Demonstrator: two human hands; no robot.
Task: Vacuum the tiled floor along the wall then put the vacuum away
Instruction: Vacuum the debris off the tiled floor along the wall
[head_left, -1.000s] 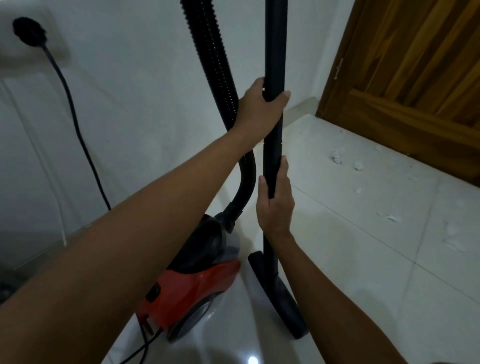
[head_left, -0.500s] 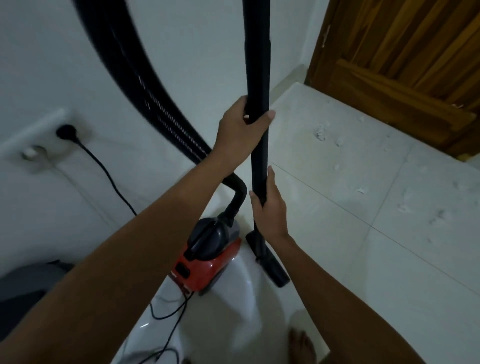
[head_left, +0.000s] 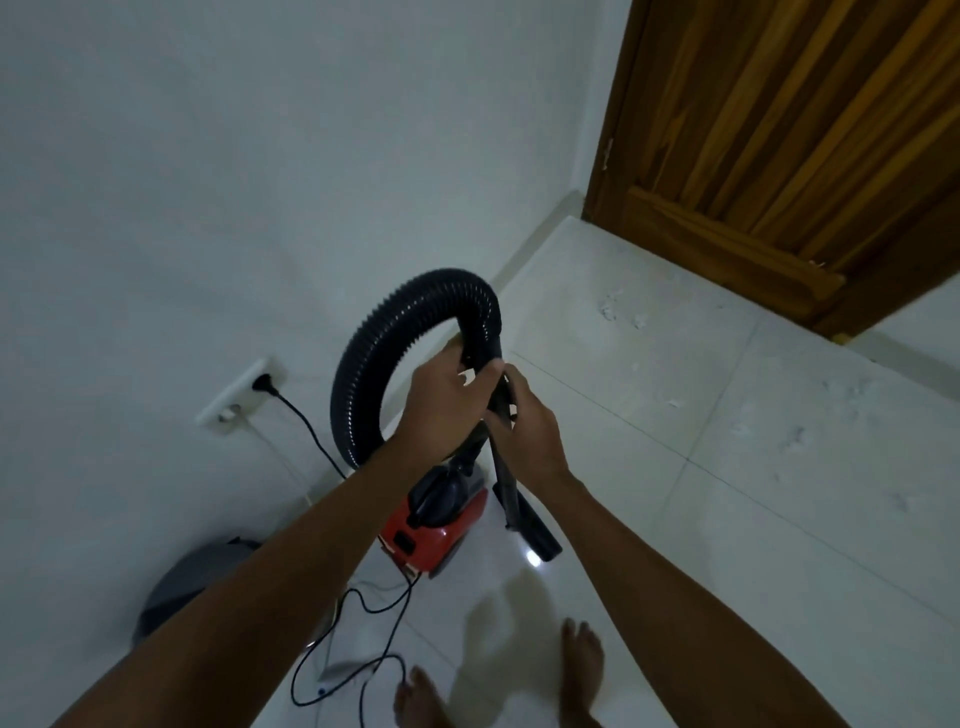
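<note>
Now the wand (head_left: 501, 457) is gripped at its very top, where earlier both hands were spaced apart along its middle. The left hand (head_left: 441, 400) is curled round the hose cuff at the joint, and the right hand (head_left: 530, 421) is wrapped round the tube just below it, the two hands touching. The ribbed hose (head_left: 363, 364), seen before rising out of view, is now bent in a full arch above the hands. The red vacuum body (head_left: 441, 530) is seen much further below, standing on the tiled floor (head_left: 727, 519) beside the wall (head_left: 260, 182), with the floor nozzle (head_left: 535, 535) resting just beside it. White debris (head_left: 623, 312) lies near the wooden door (head_left: 779, 156).
</note>
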